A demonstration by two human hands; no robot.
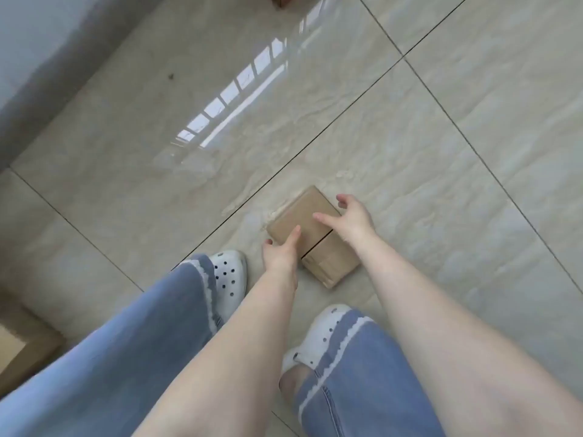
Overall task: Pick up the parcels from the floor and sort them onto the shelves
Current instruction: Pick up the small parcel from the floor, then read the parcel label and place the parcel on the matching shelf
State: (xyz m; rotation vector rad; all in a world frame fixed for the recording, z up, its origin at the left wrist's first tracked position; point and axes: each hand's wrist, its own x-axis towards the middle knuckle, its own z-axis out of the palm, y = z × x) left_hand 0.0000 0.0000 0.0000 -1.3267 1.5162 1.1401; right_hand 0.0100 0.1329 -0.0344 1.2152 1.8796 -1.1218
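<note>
tiled floor [473, 137]: parcel [303, 216] diagonal (flat)

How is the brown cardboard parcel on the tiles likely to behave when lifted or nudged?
The cardboard parcel looks flat and boxy, so it probably stays stiff and will not roll. The glossy floor tiles suggest it may slide if pushed. It is small next to the left hand and right hand, so likely light.

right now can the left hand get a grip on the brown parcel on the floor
Probably yes. The left hand is open at the parcel's near edge, a finger lying over its top, and only bare floor tile surrounds it. The right hand flanks the other side.
</note>
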